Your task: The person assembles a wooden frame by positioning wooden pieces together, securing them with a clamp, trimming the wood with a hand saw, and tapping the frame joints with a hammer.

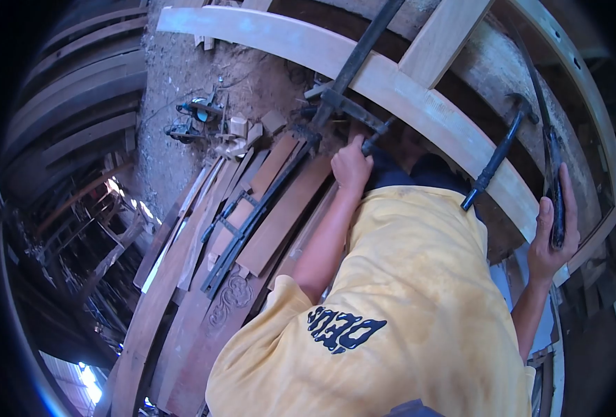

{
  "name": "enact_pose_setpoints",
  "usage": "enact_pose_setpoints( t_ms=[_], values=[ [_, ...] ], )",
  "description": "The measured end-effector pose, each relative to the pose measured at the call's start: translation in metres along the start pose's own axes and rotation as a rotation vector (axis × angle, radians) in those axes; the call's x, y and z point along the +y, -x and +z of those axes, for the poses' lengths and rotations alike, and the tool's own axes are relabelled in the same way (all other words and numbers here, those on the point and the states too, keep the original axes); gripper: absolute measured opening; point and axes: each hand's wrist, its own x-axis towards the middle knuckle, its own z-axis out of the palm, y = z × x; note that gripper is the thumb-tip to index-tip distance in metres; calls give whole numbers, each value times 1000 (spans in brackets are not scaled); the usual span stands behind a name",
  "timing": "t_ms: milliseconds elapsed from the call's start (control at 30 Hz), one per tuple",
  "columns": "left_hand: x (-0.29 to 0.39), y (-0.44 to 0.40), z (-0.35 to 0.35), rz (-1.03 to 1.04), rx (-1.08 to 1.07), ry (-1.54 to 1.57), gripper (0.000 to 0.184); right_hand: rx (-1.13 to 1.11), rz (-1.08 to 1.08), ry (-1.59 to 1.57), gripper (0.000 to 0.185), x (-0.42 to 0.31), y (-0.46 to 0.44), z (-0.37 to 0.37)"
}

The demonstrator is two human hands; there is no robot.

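My left hand [351,165] is closed around the screw handle of a long bar clamp [355,110]. The clamp's dark bar crosses over a pale curved wooden rail [287,47]. My right hand [553,240] has a long, thin, dark tool [554,170] between thumb and fingers; its narrow upper part reaches up across the wooden frame, and I cannot make out its exact kind. Between my hands, a hammer [495,158] with a dark handle lies across the curved rail, its head away from me. A pale straight crosspiece [443,43] meets the rail.
Boards [283,215] lie stacked at the left, one with a carved scroll pattern [230,300]. Another bar clamp [242,219] rests on them. A blue power tool [200,111] and wood offcuts [238,132] sit on the dirt floor. Curved timbers [89,87] line the far left.
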Motion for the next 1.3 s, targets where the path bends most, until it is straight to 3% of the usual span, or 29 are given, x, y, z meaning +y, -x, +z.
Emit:
enact_pose_setpoints(
  t_ms=[33, 67, 133, 267, 300, 333, 400, 433, 500, 633, 700, 733, 800, 900, 1033, 1300],
  values=[
    [-9, -10, -4, 81, -145, -6, 47, -20, 46, -25, 43, -2, -1, 1],
    [-18, -23, -11, 78, -145, -6, 47, -31, 69, -38, 43, -3, -1, 0],
    [-27, -53, -31, -155, -982, 1027, 54, -65, 124, -62, 43, -7, -2, -1],
    [-37, -71, -23, -157, -1331, 1081, 57, -78, 97, -48, 43, -6, -1, -3],
    [-37, -63, -19, -138, -1193, 1057, 53, -77, 78, -40, 43, -5, -1, -4],
    [-35, -51, -13, -146, -1195, 1060, 53, -83, 113, -59, 43, -3, 3, -4],
    [-17, -33, -13, 15, -454, 500, 52, -82, 149, -79, 43, -4, 4, -3],
    [-6, -23, -11, 15, -456, 500, 52, -82, 160, -104, 43, -7, 1, -1],
    [16, -4, -10, -17, 51, -29, 42, -87, 177, -131, 43, -11, -2, 1],
    [34, 4, -23, -226, -77, -6, 33, -85, 163, -142, 43, -15, -6, 6],
    [39, 9, -41, 110, 142, 185, 41, -63, 137, -148, 43, -15, -8, 8],
    [41, 3, -49, 118, 141, 181, 41, -66, 133, -161, 43, -15, -9, 8],
    [52, -12, -73, 448, 227, 281, 54, -66, 140, -174, 43, -16, -8, 10],
    [71, -71, -88, 578, 358, 33, 61, -56, 161, -149, 43, -17, -7, 12],
    [60, -118, -74, 702, 309, -194, 62, -42, 169, -145, 44, -16, -6, 16],
    [61, -126, -84, 718, 266, -100, 60, 19, 140, -125, 44, -15, -8, 35]
  ],
)
